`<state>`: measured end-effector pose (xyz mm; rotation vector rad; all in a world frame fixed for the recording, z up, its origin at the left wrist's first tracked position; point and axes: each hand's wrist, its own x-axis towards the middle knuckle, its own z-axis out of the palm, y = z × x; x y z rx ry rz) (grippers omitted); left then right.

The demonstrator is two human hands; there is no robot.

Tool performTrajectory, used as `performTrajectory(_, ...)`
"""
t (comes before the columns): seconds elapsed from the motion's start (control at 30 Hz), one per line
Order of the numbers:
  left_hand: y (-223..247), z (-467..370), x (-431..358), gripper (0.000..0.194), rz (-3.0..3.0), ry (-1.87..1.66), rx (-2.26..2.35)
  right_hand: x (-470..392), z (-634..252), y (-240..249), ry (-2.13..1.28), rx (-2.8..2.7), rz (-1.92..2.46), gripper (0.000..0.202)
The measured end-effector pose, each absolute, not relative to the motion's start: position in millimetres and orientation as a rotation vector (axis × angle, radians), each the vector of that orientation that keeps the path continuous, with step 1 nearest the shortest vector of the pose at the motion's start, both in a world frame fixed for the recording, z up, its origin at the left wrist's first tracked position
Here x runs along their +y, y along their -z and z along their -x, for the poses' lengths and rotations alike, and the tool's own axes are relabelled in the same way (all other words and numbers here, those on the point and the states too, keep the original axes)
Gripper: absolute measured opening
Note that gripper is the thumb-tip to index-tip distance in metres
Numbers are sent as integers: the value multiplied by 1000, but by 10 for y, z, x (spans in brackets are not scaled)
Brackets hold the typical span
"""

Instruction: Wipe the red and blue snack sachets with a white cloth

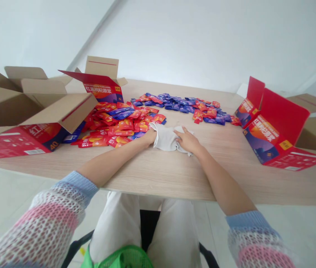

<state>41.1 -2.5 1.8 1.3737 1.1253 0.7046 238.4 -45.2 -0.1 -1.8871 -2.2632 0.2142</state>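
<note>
A crumpled white cloth [165, 138] lies on the wooden table between my two hands. My left hand [150, 137] is at its left end, with the fingers mostly covered by the fabric, which it appears to grip. On the right side, my right hand [188, 141] rests on the cloth with bent fingers holding it against the table. Just left of my left hand spreads a pile of red and purple sachets [121, 126]. More purple and red sachets [174, 102] lie loose beyond the cloth.
Open red-and-purple cartons stand on both sides: a near left carton [39, 137], a far left carton [102, 89] and a right carton [269, 137]. The table [158, 175] has its front edge close to my lap. A green mesh item [130, 257] sits on my lap.
</note>
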Motion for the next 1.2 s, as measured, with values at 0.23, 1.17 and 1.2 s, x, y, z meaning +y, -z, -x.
performTrajectory(0.23, -125, -303, -280, 11, -1353, -737, 1231, -357, -2618, -17, -44, -1883, 2291, 39)
performTrajectory(1.17, -470, 1033, 639, 33, -2029, -798, 2674, -397, -2859, 24, 96, -1754, 2386, 38)
performTrajectory(1.2, -486, 1025, 620, 33, -2042, -849, 2663, -394, -2865, 28, 85, -1755, 2383, 38)
